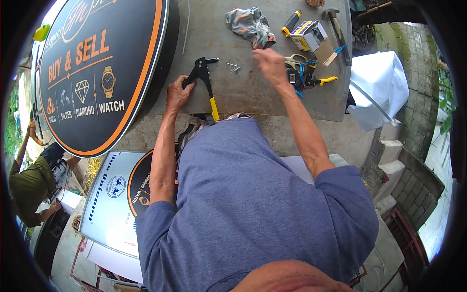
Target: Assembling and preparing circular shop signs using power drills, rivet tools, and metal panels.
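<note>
My left hand is closed on a black hand riveter at the table's near edge. One of its handles ends in a yellow grip pointing toward me. Several thin silver blind rivets lie scattered just right of the tool. Over the table, right of those rivets, is my right hand, slightly blurred, its fingers curled together; anything between them is too small to make out. Scissors with pale handles lie beside that hand, close to a black tape measure and yellow-handled pliers.
A large round black sign with an orange ring stands left on the grey metal table. A crumpled rag, utility knife, small box and hammer lie farther back. Another person is at far left.
</note>
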The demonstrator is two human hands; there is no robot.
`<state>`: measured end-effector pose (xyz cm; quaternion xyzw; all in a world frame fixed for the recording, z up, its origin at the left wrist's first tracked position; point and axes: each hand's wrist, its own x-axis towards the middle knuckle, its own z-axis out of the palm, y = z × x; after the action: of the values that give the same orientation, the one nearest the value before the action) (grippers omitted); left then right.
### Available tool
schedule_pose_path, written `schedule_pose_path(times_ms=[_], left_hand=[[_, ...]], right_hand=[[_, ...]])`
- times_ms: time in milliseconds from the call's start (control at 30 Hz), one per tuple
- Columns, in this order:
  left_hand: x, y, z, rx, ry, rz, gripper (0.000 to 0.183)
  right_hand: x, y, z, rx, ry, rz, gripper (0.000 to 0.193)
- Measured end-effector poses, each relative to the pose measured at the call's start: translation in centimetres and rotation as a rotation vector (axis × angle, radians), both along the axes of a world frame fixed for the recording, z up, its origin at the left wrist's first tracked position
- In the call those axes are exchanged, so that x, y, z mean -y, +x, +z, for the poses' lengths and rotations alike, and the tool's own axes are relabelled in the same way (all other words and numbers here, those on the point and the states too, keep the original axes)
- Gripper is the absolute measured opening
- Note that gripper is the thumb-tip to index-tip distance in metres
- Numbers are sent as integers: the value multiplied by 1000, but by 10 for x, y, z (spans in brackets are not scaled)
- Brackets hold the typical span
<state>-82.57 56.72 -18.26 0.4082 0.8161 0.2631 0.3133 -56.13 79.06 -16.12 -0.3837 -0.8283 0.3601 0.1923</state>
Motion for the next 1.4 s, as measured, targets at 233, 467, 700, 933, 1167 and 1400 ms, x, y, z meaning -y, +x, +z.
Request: schedule_pose_path(times_ms=[233, 467, 700, 933, 1167, 1400], left_hand=[[0, 0, -2, 7, -27, 14, 37], [-2, 2, -1, 97, 45, 6, 37], [13, 9, -8, 79, 127, 77, 32], [9, 13, -3, 111, 102, 88, 30], [13, 13, -6, 117, 59, 117, 29], [14, 4, -14, 92, -12, 137, 34]], right_hand=[[-92, 154, 10, 376, 394, -864, 28], [-125, 217, -49, -82, -267, -858, 45], [-129, 184, -46, -258, -394, -993, 59], [-144, 199, -55, -407, -378, -915, 47], [-134, 183, -32, -148, -200, -739, 33], [-141, 191, -46, -137, -157, -604, 20]])
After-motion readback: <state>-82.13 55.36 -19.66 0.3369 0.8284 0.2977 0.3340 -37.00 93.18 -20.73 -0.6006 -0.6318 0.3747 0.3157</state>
